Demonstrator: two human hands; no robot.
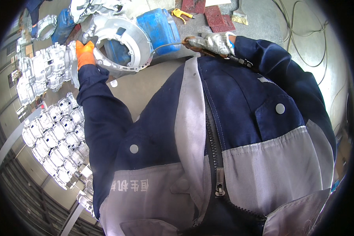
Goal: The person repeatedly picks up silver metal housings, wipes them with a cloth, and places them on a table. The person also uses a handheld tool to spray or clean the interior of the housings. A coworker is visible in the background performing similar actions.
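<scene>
My left hand (85, 54), in an orange glove, is closed on the left edge of a silvery cast-metal housing (141, 47). The casting is ring-shaped, with a wide round opening and bolt lugs along its rim. In a grey-white glove with brown-stained fingers, my right hand (214, 44) is wrapped around an air tool (240, 60). Most of the tool's body is hidden by the glove; a hose fitting shows behind the hand. Its thin, slightly bent rod (167, 45) points left, and the tip reaches the right rim of the housing.
Blue plastic containers (159, 29) stand beside and beneath the housing. On the grey table lie a yellow blow gun (181, 15), dark red sheets (216, 19) and a flat brush (240, 16). A looped hose (324, 29) lies at right. Castings are stacked (57, 133) at left; another person's sleeve (33, 10) shows upper left.
</scene>
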